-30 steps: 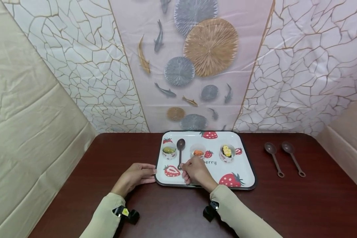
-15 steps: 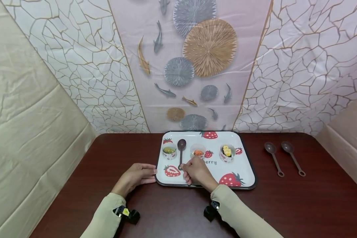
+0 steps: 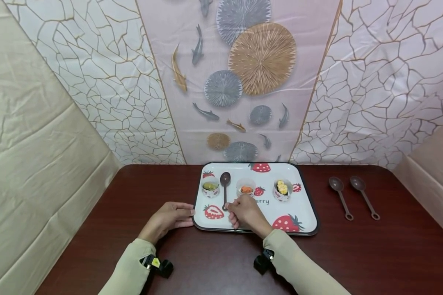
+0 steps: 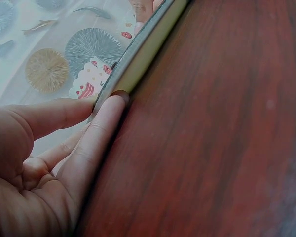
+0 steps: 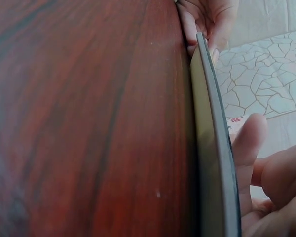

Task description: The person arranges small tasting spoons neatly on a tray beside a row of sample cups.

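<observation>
A white strawberry-print tray (image 3: 295, 213) with a dark rim lies on the table. My left hand (image 3: 171, 217) holds its left front corner; in the left wrist view the fingers (image 4: 96, 131) pinch the rim from both sides. Over the tray's front part, my right hand (image 3: 245, 211) pinches the handle end of a dark brown spoon (image 3: 225, 180), which lies with its bowl pointing to the back. Left of the spoon stands a small paper cup of green food (image 3: 210, 188). To its right are a cup of orange food (image 3: 246, 189) and a cup of yellow food (image 3: 282, 189).
Two more brown spoons, a left one (image 3: 341, 198) and a right one (image 3: 365, 197), lie side by side on the dark red wooden table (image 3: 402, 246), right of the tray. A patterned cloth backdrop (image 3: 221, 123) rises right behind the table.
The spoon and my right hand have shifted very slightly to the right. My left hand stays at the tray's corner, and the cups keep their places.
</observation>
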`<state>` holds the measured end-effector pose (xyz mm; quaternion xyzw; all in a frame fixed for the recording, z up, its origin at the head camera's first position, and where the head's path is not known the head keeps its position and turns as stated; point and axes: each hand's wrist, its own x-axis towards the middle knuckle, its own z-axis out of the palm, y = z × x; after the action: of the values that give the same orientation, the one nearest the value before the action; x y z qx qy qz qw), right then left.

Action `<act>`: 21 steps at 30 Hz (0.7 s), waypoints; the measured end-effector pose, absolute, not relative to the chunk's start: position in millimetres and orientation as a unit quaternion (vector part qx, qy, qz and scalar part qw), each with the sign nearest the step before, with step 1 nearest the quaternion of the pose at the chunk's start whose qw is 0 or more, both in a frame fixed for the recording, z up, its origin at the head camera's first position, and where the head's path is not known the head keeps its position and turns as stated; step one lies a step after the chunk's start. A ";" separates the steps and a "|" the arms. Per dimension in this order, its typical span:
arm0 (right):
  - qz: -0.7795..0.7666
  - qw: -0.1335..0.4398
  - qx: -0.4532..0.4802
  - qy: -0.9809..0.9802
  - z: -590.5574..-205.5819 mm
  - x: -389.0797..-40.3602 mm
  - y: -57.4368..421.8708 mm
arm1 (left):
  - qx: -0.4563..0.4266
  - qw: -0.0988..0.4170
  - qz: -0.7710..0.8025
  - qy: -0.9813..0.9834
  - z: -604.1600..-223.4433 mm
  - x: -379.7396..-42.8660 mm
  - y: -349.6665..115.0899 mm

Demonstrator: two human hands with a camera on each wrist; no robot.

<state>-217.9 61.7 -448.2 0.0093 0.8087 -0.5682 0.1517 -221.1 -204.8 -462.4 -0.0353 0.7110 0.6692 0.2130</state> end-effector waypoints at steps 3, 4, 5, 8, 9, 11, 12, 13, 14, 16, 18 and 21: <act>-0.569 0.149 0.007 0.809 -449.4 -218.7 61.5 | -0.035 0.214 0.670 0.710 -462.4 -221.3 -205.0; -0.569 0.149 0.007 0.809 -449.9 -219.0 61.4 | -0.036 0.214 0.670 0.710 -462.5 -221.3 -205.1; -0.570 0.148 0.007 0.808 -450.0 -219.0 61.3 | -0.036 0.214 0.670 0.710 -462.5 -221.1 -205.2; -0.576 0.151 0.008 0.804 -449.2 -218.9 61.2 | -0.036 0.215 0.669 0.710 -461.8 -221.2 -205.6; -0.579 0.153 0.008 0.801 -448.3 -218.6 61.4 | -0.036 0.216 0.669 0.711 -461.4 -221.2 -205.7; -0.580 0.155 0.007 0.799 -446.2 -217.8 62.2 | -0.036 0.216 0.668 0.712 -460.5 -221.2 -206.1; -0.581 0.155 0.005 0.799 -444.7 -217.3 62.8 | -0.034 0.215 0.667 0.713 -460.1 -221.2 -206.3; -0.580 0.155 0.001 0.799 -442.7 -216.6 63.6 | -0.033 0.215 0.666 0.714 -459.7 -221.2 -206.5; -0.577 0.153 -0.005 0.802 -440.8 -215.7 64.7 | -0.031 0.214 0.665 0.715 -459.4 -221.0 -206.7; -0.571 0.148 -0.019 0.807 -436.7 -213.7 67.8 | -0.028 0.215 0.665 0.715 -459.3 -220.7 -207.0; -0.561 0.137 -0.037 0.816 -431.9 -210.1 72.2 | -0.021 0.216 0.665 0.715 -459.4 -220.1 -206.9; -0.543 0.119 -0.057 0.830 -425.6 -202.6 80.6 | -0.017 0.218 0.666 0.713 -460.2 -219.9 -206.7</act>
<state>-202.6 80.6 -425.6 -0.0571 0.8296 -0.5426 0.1190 -219.9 -206.7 -460.2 -0.0173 0.7132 0.6661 0.2175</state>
